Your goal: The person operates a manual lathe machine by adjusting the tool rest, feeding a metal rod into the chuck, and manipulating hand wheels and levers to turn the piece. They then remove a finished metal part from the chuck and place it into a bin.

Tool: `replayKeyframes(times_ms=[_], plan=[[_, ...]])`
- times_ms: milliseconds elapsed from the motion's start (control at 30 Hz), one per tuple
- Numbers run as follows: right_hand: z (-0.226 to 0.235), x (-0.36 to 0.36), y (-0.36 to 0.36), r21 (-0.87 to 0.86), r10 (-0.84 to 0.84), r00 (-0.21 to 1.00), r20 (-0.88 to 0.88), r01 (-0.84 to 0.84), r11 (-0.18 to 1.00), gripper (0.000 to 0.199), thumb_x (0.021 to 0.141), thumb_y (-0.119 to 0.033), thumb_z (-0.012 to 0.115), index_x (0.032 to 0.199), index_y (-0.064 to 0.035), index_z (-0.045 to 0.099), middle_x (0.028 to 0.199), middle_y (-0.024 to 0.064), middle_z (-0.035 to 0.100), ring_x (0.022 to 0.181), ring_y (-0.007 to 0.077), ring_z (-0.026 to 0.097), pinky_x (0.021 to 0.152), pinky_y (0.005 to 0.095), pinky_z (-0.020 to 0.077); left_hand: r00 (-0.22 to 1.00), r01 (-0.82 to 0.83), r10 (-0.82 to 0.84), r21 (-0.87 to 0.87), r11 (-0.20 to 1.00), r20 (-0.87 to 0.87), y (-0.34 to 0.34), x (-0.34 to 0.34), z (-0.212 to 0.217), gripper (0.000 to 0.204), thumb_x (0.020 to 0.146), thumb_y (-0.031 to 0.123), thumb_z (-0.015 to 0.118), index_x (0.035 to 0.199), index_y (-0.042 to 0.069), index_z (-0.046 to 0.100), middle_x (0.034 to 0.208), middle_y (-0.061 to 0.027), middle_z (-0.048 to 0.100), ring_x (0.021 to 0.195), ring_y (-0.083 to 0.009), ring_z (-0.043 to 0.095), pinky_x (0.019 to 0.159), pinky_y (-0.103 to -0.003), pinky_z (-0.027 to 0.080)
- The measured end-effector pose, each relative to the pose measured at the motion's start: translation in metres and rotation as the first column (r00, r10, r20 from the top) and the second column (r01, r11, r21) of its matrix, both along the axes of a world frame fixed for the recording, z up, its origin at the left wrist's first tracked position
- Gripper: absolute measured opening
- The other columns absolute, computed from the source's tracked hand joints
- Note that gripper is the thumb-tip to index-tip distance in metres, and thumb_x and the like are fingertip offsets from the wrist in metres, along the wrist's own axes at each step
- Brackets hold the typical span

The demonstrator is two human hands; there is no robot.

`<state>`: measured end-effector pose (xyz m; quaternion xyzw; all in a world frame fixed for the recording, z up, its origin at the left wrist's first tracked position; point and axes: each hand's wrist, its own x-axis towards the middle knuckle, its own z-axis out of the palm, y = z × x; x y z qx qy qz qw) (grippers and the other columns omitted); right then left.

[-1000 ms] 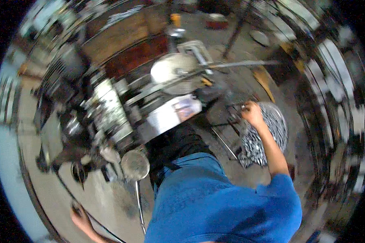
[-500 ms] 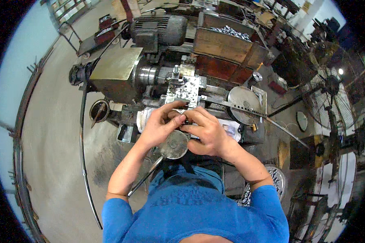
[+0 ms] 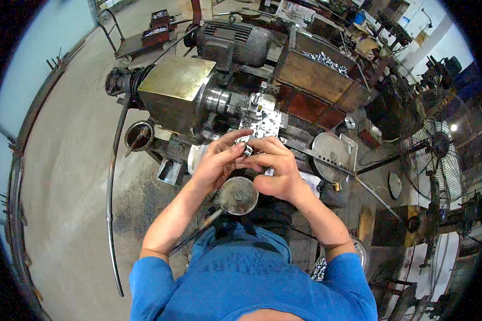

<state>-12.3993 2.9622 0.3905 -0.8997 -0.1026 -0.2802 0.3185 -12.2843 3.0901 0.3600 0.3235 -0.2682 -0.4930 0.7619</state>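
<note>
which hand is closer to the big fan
Right. The right hand is to the left of the fan; the left hand is farther left, beyond the right one.

We see lettering [image 3: 246, 267] in one spot only: across the chest of the wearer's blue T-shirt [image 3: 241, 291]. It's in a darker blue, tone on tone, so contrast is v. low. We make out a few rows, stacked close; the lowest one in view looks widest, w/ bigger letters, prob. caps. Fabric creases & the steep angle from above squash the rows, so we get letter shapes but can't vouch for any wording. Elsewhere we can't read any text, nos. or signs: too small or blurred.
</note>
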Motion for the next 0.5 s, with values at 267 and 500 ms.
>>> replayKeyframes(times_ms=[267, 500], plan=[[-0.008, 0.053, -0.036, -0.209, -0.059, 0.990, 0.126, 0.084, 0.974, 0.023, 0.053, -0.017, 0.065, 0.071, -0.0031, 0.065, 0.091, 0.0176, 0.061, 0.083, 0.0315, 0.057, 0.073, 0.0397, 0.0469, 0.759, -0.339, 0.150, 0.188, 0.922, 0.633, 0.032, 0.038, 0.010, 0.040, 0.088, 0.019, 0.051, 0.120, -0.003, 0.044, 0.075, -0.0097, 0.063, 0.075, -0.0143, 0.061, 0.070, -0.027, 0.048], [-0.035, 0.152, -0.057, -0.670, -0.364, 0.875, -0.319, 0.063, 0.739, 0.020, 0.055, -0.015, 0.059, 0.066, 0.0010, 0.064, 0.077, 0.0194, 0.062, 0.082, 0.0339, 0.058, 0.074, 0.0380, 0.0482, 0.416, -0.821, 0.329, 0.194, 0.537, 0.848, 0.161, 0.109, 0.003, 0.032, 0.086, 0.003, 0.043, 0.117, -0.003, 0.049, 0.068, -0.0084, 0.061, 0.066, -0.0139, 0.059, 0.069, -0.028, 0.047]])
